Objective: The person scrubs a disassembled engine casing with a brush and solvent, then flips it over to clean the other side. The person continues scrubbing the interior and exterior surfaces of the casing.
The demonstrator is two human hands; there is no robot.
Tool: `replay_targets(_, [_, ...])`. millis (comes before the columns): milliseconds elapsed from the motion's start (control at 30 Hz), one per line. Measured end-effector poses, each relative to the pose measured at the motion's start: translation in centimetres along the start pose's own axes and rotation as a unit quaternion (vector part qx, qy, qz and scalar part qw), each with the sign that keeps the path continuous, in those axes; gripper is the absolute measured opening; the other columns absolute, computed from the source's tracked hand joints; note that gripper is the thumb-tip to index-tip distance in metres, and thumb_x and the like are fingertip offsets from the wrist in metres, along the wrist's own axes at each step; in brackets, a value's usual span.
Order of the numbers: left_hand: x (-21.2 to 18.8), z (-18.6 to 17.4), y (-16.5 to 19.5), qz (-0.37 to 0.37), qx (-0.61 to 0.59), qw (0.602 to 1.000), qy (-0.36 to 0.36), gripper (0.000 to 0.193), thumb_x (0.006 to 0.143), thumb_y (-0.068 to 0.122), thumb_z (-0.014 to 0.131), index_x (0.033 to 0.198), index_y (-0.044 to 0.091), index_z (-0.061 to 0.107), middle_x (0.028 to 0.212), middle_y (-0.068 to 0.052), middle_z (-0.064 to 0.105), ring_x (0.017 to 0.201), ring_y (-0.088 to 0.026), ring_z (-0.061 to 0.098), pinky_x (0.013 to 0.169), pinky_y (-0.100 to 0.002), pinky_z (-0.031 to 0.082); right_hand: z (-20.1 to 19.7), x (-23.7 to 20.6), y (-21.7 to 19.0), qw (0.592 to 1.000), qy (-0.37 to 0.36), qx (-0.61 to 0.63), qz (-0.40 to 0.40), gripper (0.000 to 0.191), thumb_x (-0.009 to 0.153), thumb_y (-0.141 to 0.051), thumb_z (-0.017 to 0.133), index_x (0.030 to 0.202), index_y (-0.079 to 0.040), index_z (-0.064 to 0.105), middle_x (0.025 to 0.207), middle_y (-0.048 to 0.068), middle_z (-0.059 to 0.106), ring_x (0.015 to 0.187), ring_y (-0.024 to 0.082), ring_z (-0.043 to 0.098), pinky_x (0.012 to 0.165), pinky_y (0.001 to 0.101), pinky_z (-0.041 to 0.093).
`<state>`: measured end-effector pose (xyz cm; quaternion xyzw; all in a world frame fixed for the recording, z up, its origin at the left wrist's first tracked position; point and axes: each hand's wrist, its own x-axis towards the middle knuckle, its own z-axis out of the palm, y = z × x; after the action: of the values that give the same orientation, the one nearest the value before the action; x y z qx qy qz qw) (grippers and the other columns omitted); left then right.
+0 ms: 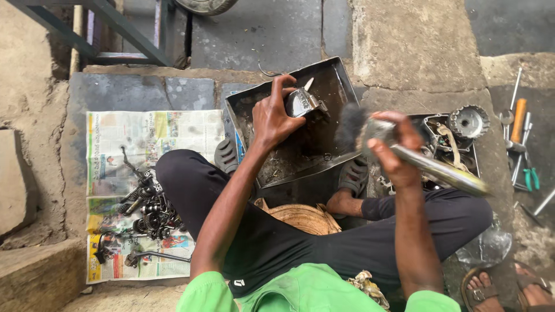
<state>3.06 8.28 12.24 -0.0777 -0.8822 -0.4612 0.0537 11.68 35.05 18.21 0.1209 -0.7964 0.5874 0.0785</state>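
Note:
My left hand (pixel 272 115) grips a small grey metal engine part (pixel 302 103) over a dark, greasy metal tray (pixel 341 75). My right hand (pixel 396 147) holds a paintbrush (pixel 425 164) by its long metal handle. The brush's dark bristles (pixel 350 126) are blurred and hang just right of the part, above the tray. I sit cross-legged in black trousers and sandals on the stone floor, with the tray tilted in front of my feet.
A newspaper (pixel 144 138) on the left carries gears, shafts and other oily parts (pixel 147 214). An engine casing (pixel 457 136) with a gear lies right of the tray. Screwdrivers and pliers (pixel 520 144) lie far right. Another person's sandalled feet (pixel 509 289) show bottom right.

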Motion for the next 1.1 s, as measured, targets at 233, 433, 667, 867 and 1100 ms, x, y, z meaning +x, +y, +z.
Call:
replay_targets(233, [-0.1, 0.9, 1.1, 0.059, 0.052, 0.997, -0.023, 0.088, 0.058, 0.018, 0.084, 0.134, 0.018, 0.039, 0.109, -0.01, 0.078, 0.08, -0.039, 0.073, 0.067, -0.049, 0.056, 4.3, 6.3, -3.9, 0.986, -0.004, -0.141, -0.089, 0.038, 0.093, -0.006, 0.07, 0.129, -0.002, 0.06, 0.108, 0.01, 0.069, 0.08, 0.015, 0.069, 0.07, 0.0309, 0.057])
replay_targets(433, [0.0, 1.6, 0.6, 0.06, 0.034, 0.998, -0.004, 0.091, 0.07, 0.017, 0.082, 0.145, 0.017, 0.03, 0.103, -0.016, 0.076, 0.086, -0.04, 0.072, 0.071, -0.05, 0.055, 6.9, 8.1, -1.7, 0.984, -0.072, -0.162, -0.007, 0.034, 0.079, -0.004, 0.063, 0.113, -0.003, 0.064, 0.086, 0.007, 0.07, 0.063, 0.015, 0.067, 0.054, 0.0295, 0.056])
replay_targets(667, [-0.6, 1.5, 0.6, 0.048, 0.008, 0.998, -0.026, 0.099, 0.079, 0.029, 0.09, 0.153, 0.019, 0.024, 0.094, -0.014, 0.074, 0.086, -0.04, 0.071, 0.076, -0.051, 0.055, 6.1, 8.3, -0.5, 0.971, -0.037, -0.182, -0.148, 0.03, 0.087, -0.006, 0.07, 0.116, 0.0, 0.064, 0.104, 0.013, 0.072, 0.084, 0.018, 0.07, 0.07, 0.031, 0.056])
replay_targets(867, [-0.4, 1.8, 1.1, 0.082, 0.008, 0.997, -0.01, 0.105, 0.061, 0.02, 0.087, 0.147, 0.018, 0.027, 0.111, -0.014, 0.074, 0.091, -0.04, 0.071, 0.077, -0.05, 0.056, 5.7, 8.4, 0.1, 0.982, -0.019, -0.187, -0.011, 0.03, 0.084, -0.004, 0.066, 0.113, -0.005, 0.065, 0.078, 0.009, 0.062, 0.062, 0.018, 0.056, 0.057, 0.0312, 0.047])
replay_targets(1100, [-0.4, 1.0, 0.5, 0.088, -0.018, 0.995, -0.043, 0.11, 0.058, 0.015, 0.09, 0.149, 0.02, 0.028, 0.121, -0.011, 0.074, 0.105, -0.04, 0.069, 0.089, -0.05, 0.055, 1.7, 8.7, 5.3, 0.973, 0.029, -0.228, 0.036, 0.03, 0.091, -0.005, 0.065, 0.121, -0.01, 0.064, 0.09, 0.011, 0.067, 0.071, 0.017, 0.062, 0.061, 0.0307, 0.051])
